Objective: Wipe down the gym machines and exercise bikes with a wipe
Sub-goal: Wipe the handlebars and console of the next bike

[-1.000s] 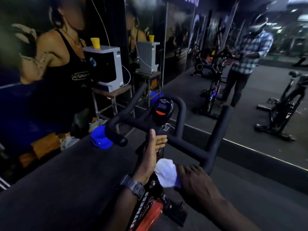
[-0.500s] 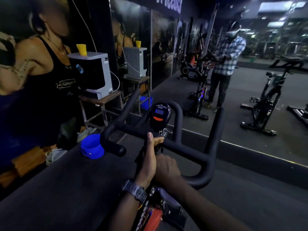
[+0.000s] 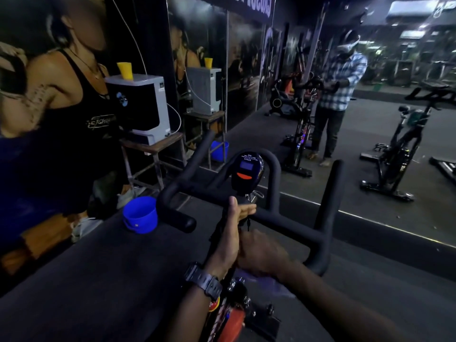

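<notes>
A black exercise bike with matte looped handlebars [image 3: 271,215] stands at near centre, facing a wall mirror [image 3: 370,144] on the far right. The left hand [image 3: 228,239], with a dark digital wristwatch [image 3: 203,281] on its wrist, lies against the left side of the bike's upright stem just below the handlebar crossbar, fingers straight and pointing right, thumb up; it clasps nothing. The right hand [image 3: 261,253] is curled around the stem just beside it, on the right. A pale bit of wipe [image 3: 249,277] shows faintly beneath this hand, blurred, so whether the fingers pinch it cannot be told. An oval black console with a small blue screen and an orange button [image 3: 246,172] sits above the hands on the handlebars. A bright blue plastic bucket [image 3: 140,214] rests on the dark floor to the left, near the handlebar's left end. Farther left, a grey-and-black box-shaped machine topped with a yellow cup [image 3: 139,107] stands on a small metal-legged table [image 3: 158,146].
</notes>
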Demonstrator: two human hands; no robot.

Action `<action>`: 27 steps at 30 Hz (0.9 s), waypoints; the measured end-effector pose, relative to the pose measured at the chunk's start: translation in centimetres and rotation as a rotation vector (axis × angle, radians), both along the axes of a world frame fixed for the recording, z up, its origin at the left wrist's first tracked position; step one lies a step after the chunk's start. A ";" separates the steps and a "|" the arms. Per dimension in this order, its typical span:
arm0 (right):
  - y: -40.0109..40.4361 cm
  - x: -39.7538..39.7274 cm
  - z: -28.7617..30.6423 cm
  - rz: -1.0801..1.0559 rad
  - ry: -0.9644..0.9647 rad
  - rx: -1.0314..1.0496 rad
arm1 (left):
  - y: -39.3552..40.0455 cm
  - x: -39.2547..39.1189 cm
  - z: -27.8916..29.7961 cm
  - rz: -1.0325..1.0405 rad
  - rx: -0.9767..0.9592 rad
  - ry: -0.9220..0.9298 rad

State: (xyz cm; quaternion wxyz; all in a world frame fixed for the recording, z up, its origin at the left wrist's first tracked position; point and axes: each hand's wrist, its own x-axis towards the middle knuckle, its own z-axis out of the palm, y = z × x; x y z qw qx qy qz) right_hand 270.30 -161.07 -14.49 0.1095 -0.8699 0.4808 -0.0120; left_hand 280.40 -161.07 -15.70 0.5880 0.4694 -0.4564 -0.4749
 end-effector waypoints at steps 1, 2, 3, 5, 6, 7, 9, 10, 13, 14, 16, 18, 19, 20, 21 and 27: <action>0.6 0.2 0.0 0.032 0.075 -0.108 | 0.1 0.0 -0.1 0.006 0.004 0.009; 1.0 0.7 0.0 0.080 0.146 -0.172 | 0.3 0.0 0.1 0.006 0.012 0.002; 1.6 0.7 0.0 0.133 0.115 -0.236 | 0.3 0.1 0.2 0.008 0.007 -0.003; 1.6 -0.1 -0.7 0.217 0.090 -0.299 | 0.4 0.1 0.3 -0.012 0.003 -0.027; 1.7 -0.4 -0.7 0.282 0.048 -0.332 | 0.5 0.0 0.6 -0.017 0.004 -0.030; 1.7 -0.7 -0.7 0.336 0.000 -0.315 | 0.4 0.0 0.5 -0.013 -0.003 -0.025; 0.7 -0.9 -0.9 0.373 0.046 -0.222 | 0.5 0.0 0.6 -0.016 0.009 -0.021; 0.1 -0.9 -1.1 0.365 0.030 -0.166 | 0.5 0.1 0.6 -0.018 0.016 -0.015; -1.4 0.2 1.1 0.204 -0.124 0.232 | 0.6 0.5 0.7 0.001 -0.001 -0.021; -1.8 0.6 1.9 0.190 -0.169 0.359 | 0.6 0.8 0.8 0.019 -0.007 -0.013; -1.4 1.4 3.1 0.151 -0.186 0.513 | 0.7 1.1 0.9 0.022 -0.006 0.003; -0.3 1.5 3.3 0.074 -0.126 0.413 | 0.8 1.1 0.9 0.006 0.000 0.004; 0.3 1.4 2.7 0.029 -0.084 0.250 | 0.8 0.9 0.9 0.001 0.005 0.002; 1.0 1.3 1.8 0.003 -0.032 0.056 | 0.7 0.8 0.8 -0.001 0.006 0.001; 1.4 1.1 0.4 -0.010 0.006 -0.120 | 0.7 0.6 0.8 -0.007 0.003 0.001; 2.6 -1.4 -3.3 0.177 0.031 -0.505 | 0.3 -0.8 1.2 -0.100 0.057 -0.040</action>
